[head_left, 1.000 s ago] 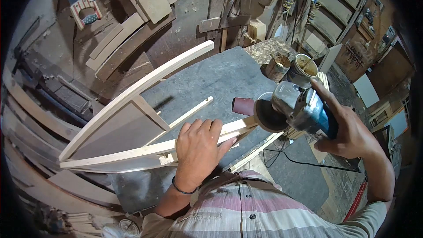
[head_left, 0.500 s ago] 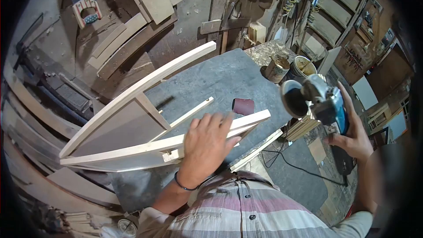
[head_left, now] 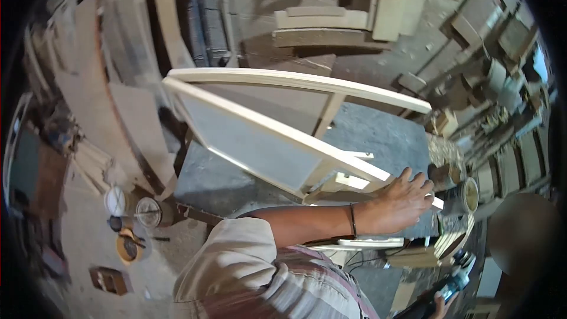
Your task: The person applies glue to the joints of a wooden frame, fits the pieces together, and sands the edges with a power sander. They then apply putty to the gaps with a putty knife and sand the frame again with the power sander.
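Note:
A pale wooden frame with a flat panel set in it lies across the dark worktable, narrowing to a point at the left. My left hand has its fingers curled over the front rail near its right end, and the rail's tip shows past them. A dark band circles the left wrist. Low at the right edge of the view, my right hand is wrapped round an angle grinder, most of that hand being cut off or dark. Its disc end points up and to the right, away from the frame.
Open containers and a yellow tub stand on the floor at the left. A tin stands beyond my left hand. Wooden boards lean at the back. Thin strips and a cable lie near my body.
My view has swung left. The left hand, hovering spread over the front rail before, now curls over its right end. The grinder has dropped lower, still in my right hand.

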The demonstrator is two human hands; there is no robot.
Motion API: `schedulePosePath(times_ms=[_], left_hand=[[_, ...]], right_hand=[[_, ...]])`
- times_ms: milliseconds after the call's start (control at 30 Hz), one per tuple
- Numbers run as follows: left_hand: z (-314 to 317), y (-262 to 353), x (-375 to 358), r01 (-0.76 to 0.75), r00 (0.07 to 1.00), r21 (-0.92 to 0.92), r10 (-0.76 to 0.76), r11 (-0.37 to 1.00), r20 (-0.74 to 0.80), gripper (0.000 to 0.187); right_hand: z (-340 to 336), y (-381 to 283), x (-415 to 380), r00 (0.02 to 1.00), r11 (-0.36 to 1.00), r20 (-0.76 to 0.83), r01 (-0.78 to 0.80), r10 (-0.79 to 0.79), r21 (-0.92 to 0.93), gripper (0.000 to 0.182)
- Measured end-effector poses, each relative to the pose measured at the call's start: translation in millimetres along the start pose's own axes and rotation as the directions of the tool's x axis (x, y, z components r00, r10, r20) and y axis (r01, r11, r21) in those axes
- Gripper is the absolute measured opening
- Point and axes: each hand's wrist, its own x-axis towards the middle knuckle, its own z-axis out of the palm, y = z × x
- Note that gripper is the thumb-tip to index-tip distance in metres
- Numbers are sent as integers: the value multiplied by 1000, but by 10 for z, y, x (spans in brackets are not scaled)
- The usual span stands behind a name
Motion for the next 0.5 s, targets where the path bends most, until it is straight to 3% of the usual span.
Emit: schedulePosePath(times_ms=[167, 233, 267, 333, 500], left_hand=[[-170, 172, -266, 118, 988, 120, -105, 986, -113, 33], [-10, 341, -441, 71, 903, 61, -38, 996, -427, 33], [26, 422, -525, 80, 903, 83, -37, 993, -428, 33], [28, 595, -751, 5, 964, -153, -45, 988, -261, 34], [71, 863, -1314, 67, 997, -200, -73, 978, -25, 35]], right_hand=[[49, 21, 50, 993, 997, 104, 51, -56, 58, 97], [61, 18, 85, 986, 993, 146, 63, -78, 99, 96], [90, 11, 106, 981, 990, 168, 73, -93, 120, 95], [123, -1, 165, 971, 986, 214, 73, -104, 150, 94], [269, -69, 240, 944, 974, 298, 80, -142, 210, 92]])
